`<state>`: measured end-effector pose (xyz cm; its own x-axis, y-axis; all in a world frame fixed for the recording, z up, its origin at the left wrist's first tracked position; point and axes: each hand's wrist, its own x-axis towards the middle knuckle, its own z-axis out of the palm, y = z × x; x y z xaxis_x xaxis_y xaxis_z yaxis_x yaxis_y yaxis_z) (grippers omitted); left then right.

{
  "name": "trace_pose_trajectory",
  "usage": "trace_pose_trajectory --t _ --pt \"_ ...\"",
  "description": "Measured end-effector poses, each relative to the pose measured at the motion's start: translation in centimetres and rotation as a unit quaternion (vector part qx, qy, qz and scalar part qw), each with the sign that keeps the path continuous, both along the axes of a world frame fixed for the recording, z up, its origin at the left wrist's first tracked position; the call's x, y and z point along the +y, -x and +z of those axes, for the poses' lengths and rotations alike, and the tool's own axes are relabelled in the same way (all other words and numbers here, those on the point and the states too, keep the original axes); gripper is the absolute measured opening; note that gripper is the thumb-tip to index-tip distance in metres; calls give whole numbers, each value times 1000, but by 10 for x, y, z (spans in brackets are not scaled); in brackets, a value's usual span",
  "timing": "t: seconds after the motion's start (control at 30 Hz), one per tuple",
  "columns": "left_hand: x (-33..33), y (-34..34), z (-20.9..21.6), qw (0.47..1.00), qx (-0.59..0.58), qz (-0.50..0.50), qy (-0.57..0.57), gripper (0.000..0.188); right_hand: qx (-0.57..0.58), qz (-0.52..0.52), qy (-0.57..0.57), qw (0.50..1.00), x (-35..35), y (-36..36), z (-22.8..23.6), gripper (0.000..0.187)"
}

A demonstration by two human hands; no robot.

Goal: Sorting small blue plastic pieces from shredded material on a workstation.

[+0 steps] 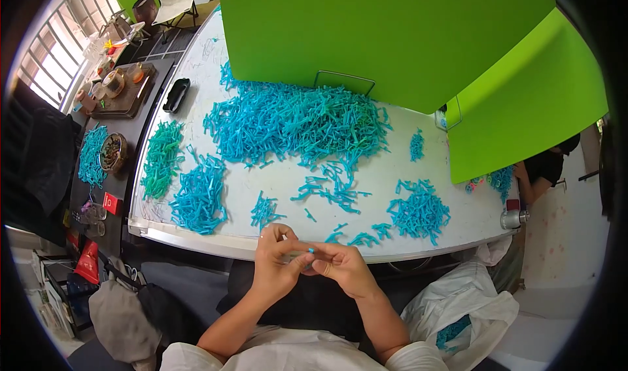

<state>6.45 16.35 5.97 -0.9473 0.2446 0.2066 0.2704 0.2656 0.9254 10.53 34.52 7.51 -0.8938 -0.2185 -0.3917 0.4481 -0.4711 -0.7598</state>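
Observation:
My left hand (275, 266) and my right hand (347, 268) meet just off the table's near edge, fingertips touching. Thumbs and forefingers of both are pinched round a small blue plastic piece (311, 250); only a tip of it shows, and its full shape is hidden. Beyond my left hand lies a little cluster of blue plastic pieces (264, 210). A few loose pieces (364, 239) are scattered beyond my right hand. Farther right sits a rounded blue pile (419, 211), and a large blue and teal heap (297, 122) spreads across the middle of the table.
Green panels (386, 37) stand across the far side of the white table (288, 179). A greener pile (162, 158) and a black tray (176, 95) are at left. A white sack (458, 305) is at lower right. Another person's arm (533, 185) shows behind the right panel.

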Motion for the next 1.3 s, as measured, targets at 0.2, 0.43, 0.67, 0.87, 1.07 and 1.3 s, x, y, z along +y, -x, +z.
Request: trace_pose_trajectory --t 0.2,0.43,0.67,0.87,1.07,1.3 --pt "1 -2 0 980 -156 37 -117 38 15 -40 -61 997 31 -15 -5 26" --pt "-3 -3 -15 975 -145 33 -165 25 80 -128 -125 981 53 -23 -7 39" --pt "-1 -1 -13 977 -136 29 -160 23 86 -223 -219 946 60 -25 -8 29" --pt "1 0 -8 989 -102 37 -99 19 138 -265 -509 807 65 -24 -13 19" --pt "4 2 -14 995 -74 30 -67 17 225 -206 -701 645 62 -17 -19 28" --pt "6 6 -14 997 -47 36 -41 19 230 -172 -723 628 60 -3 -8 25"
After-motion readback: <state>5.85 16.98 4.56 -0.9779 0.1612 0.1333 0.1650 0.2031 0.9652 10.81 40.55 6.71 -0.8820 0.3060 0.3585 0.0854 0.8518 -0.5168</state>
